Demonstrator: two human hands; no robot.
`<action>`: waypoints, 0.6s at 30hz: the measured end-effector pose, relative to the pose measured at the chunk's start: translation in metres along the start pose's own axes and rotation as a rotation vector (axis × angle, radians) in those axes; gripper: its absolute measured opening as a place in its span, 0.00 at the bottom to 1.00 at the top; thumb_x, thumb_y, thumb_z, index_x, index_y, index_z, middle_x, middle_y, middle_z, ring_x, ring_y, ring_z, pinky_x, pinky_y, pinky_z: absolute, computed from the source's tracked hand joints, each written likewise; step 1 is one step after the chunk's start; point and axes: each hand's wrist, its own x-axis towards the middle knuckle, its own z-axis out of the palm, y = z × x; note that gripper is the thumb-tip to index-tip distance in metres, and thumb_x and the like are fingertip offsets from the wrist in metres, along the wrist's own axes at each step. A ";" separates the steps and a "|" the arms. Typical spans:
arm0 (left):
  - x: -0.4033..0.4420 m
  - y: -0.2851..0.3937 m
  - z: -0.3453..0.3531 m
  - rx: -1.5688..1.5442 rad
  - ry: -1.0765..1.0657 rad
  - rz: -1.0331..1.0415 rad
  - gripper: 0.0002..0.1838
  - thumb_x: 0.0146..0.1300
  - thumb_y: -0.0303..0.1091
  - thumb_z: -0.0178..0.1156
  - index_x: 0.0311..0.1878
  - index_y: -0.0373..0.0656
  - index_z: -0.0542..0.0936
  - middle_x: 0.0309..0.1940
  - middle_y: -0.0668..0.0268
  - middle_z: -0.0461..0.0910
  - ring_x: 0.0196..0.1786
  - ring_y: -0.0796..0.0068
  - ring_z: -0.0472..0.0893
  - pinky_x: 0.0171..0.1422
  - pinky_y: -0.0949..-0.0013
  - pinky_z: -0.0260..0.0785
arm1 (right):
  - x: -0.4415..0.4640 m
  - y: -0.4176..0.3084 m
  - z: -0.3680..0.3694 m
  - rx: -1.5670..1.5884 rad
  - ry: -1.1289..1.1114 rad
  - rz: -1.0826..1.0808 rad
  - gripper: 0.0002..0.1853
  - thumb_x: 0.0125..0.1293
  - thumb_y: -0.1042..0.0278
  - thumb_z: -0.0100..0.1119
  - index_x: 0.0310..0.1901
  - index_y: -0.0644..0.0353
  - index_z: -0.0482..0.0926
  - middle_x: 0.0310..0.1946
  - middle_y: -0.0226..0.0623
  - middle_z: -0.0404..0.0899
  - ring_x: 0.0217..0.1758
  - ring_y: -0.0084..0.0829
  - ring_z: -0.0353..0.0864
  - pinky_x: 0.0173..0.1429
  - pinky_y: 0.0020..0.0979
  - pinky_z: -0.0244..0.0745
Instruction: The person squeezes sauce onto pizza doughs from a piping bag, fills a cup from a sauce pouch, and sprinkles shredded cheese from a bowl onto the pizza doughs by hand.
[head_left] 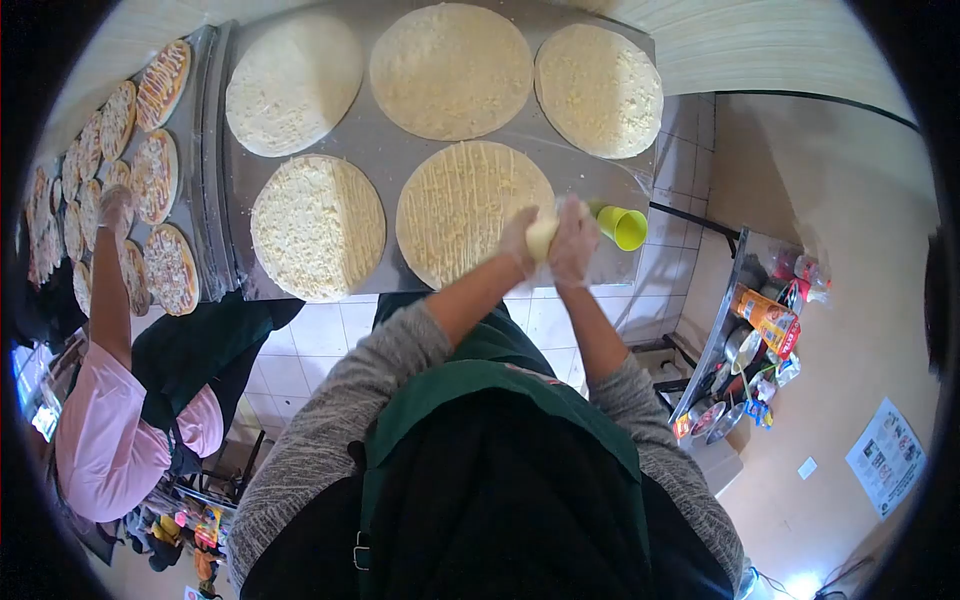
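My left hand (519, 240) and my right hand (573, 242), both in clear gloves, are closed around a pale yellow rounded object (542, 238). Its exact kind is not plain, as my fingers cover part of it. They hold it at the right edge of a round flat dough base (470, 212) that carries thin cream-coloured lines. Just right of my right hand, a yellow-green cup (625, 229) lies tipped near the table's corner. Left of that base, another round base (318, 228) is covered with white crumbly topping, with lines showing on its right part.
Three more round bases, among them a plain-looking one (452, 70), lie along the back of the metal table (385, 150). At left, a co-worker's gloved hand (115, 207) is over several topped pizzas (172, 270). A cluttered shelf (735, 330) stands at right.
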 end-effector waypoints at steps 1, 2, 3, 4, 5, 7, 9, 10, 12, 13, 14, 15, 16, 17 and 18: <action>-0.006 -0.010 -0.010 -0.122 -0.076 -0.112 0.23 0.65 0.48 0.41 0.53 0.39 0.70 0.45 0.55 0.75 0.48 0.61 0.76 0.54 0.61 0.69 | -0.013 -0.002 -0.008 0.000 -0.001 0.002 0.18 0.67 0.61 0.42 0.26 0.67 0.73 0.19 0.49 0.72 0.23 0.46 0.72 0.30 0.41 0.65; -0.003 -0.022 -0.023 -0.124 -0.073 -0.113 0.23 0.65 0.48 0.41 0.53 0.39 0.70 0.45 0.55 0.75 0.48 0.61 0.76 0.54 0.61 0.69 | -0.027 -0.005 -0.015 -0.118 0.006 -0.110 0.17 0.67 0.62 0.42 0.27 0.67 0.73 0.19 0.48 0.72 0.23 0.46 0.72 0.30 0.41 0.65; 0.007 -0.037 -0.041 -0.222 -0.177 -0.098 0.24 0.65 0.49 0.42 0.53 0.38 0.70 0.46 0.54 0.75 0.48 0.61 0.76 0.55 0.61 0.68 | -0.033 -0.007 -0.018 -0.235 0.011 -0.225 0.17 0.67 0.64 0.41 0.28 0.66 0.73 0.20 0.48 0.72 0.23 0.46 0.72 0.30 0.41 0.65; 0.009 -0.042 -0.045 -0.320 -0.283 -0.080 0.24 0.65 0.49 0.42 0.53 0.38 0.69 0.46 0.53 0.74 0.48 0.61 0.75 0.55 0.61 0.68 | -0.031 -0.010 -0.017 -0.235 0.008 -0.226 0.17 0.67 0.64 0.41 0.28 0.66 0.73 0.20 0.48 0.72 0.23 0.46 0.72 0.30 0.41 0.65; 0.016 -0.040 -0.048 -0.322 -0.283 -0.077 0.24 0.65 0.49 0.42 0.53 0.38 0.69 0.46 0.53 0.74 0.48 0.61 0.75 0.55 0.61 0.68 | -0.027 -0.012 -0.016 -0.085 -0.028 -0.128 0.17 0.67 0.63 0.41 0.28 0.66 0.73 0.20 0.48 0.72 0.23 0.46 0.72 0.30 0.40 0.65; 0.030 -0.019 -0.034 -0.145 -0.159 -0.046 0.24 0.65 0.49 0.44 0.51 0.37 0.71 0.44 0.54 0.75 0.46 0.60 0.76 0.54 0.61 0.69 | -0.009 -0.023 -0.013 0.064 -0.066 -0.030 0.17 0.68 0.63 0.40 0.29 0.66 0.73 0.21 0.47 0.72 0.24 0.46 0.72 0.30 0.39 0.65; 0.053 0.005 -0.014 -0.046 -0.117 0.022 0.23 0.64 0.49 0.45 0.49 0.37 0.72 0.42 0.54 0.76 0.44 0.60 0.77 0.52 0.62 0.70 | 0.024 -0.032 -0.005 0.138 0.133 -0.215 0.16 0.68 0.63 0.40 0.29 0.65 0.73 0.23 0.47 0.73 0.26 0.45 0.73 0.30 0.38 0.65; 0.059 0.013 -0.006 0.054 -0.076 0.089 0.22 0.64 0.49 0.46 0.48 0.37 0.72 0.40 0.54 0.77 0.42 0.59 0.78 0.50 0.62 0.72 | 0.037 -0.030 0.000 0.139 0.127 -0.217 0.16 0.68 0.63 0.40 0.29 0.65 0.73 0.23 0.47 0.73 0.26 0.45 0.73 0.30 0.38 0.65; 0.037 0.032 0.029 0.004 -0.076 0.054 0.22 0.63 0.48 0.47 0.47 0.37 0.73 0.38 0.55 0.77 0.40 0.59 0.79 0.47 0.62 0.73 | 0.053 -0.023 0.005 0.162 -0.064 -0.100 0.11 0.64 0.69 0.47 0.45 0.65 0.72 0.30 0.47 0.74 0.28 0.43 0.73 0.29 0.39 0.65; 0.030 0.035 0.037 -0.040 -0.079 0.014 0.21 0.63 0.48 0.48 0.46 0.37 0.73 0.37 0.55 0.78 0.38 0.59 0.79 0.45 0.62 0.74 | 0.048 -0.020 0.005 0.160 -0.068 -0.096 0.11 0.64 0.69 0.47 0.45 0.65 0.72 0.30 0.47 0.74 0.28 0.43 0.73 0.29 0.39 0.65; 0.028 0.031 0.035 0.013 0.049 0.049 0.21 0.63 0.48 0.48 0.46 0.38 0.73 0.37 0.55 0.78 0.37 0.60 0.80 0.43 0.62 0.75 | 0.042 -0.017 0.007 0.104 -0.008 -0.191 0.10 0.65 0.69 0.46 0.43 0.65 0.72 0.29 0.47 0.73 0.27 0.43 0.72 0.29 0.39 0.64; 0.036 0.018 0.012 0.105 0.103 0.089 0.21 0.62 0.48 0.48 0.47 0.38 0.73 0.38 0.54 0.78 0.39 0.60 0.79 0.45 0.62 0.74 | 0.035 -0.014 0.009 0.050 0.055 -0.290 0.10 0.65 0.68 0.45 0.40 0.65 0.73 0.28 0.47 0.73 0.27 0.43 0.72 0.29 0.38 0.64; 0.044 -0.003 -0.019 0.198 0.155 0.130 0.21 0.62 0.48 0.48 0.48 0.39 0.73 0.40 0.54 0.78 0.41 0.61 0.79 0.47 0.63 0.73 | 0.012 -0.003 0.006 0.065 -0.066 0.008 0.16 0.67 0.60 0.41 0.35 0.65 0.74 0.19 0.44 0.70 0.26 0.44 0.72 0.33 0.38 0.66; 0.036 -0.027 -0.041 0.065 0.109 0.067 0.22 0.62 0.47 0.48 0.51 0.39 0.72 0.44 0.55 0.76 0.46 0.62 0.77 0.54 0.62 0.70 | -0.021 0.016 -0.004 -0.060 -0.124 -0.073 0.15 0.66 0.60 0.43 0.39 0.64 0.75 0.19 0.46 0.70 0.27 0.45 0.73 0.33 0.39 0.67; 0.004 -0.048 -0.046 -0.084 -0.022 -0.005 0.22 0.64 0.46 0.45 0.54 0.40 0.70 0.49 0.56 0.74 0.51 0.63 0.74 0.59 0.61 0.65 | -0.048 0.021 -0.016 0.052 -0.231 0.078 0.15 0.66 0.61 0.46 0.39 0.65 0.76 0.20 0.50 0.71 0.29 0.46 0.74 0.34 0.41 0.68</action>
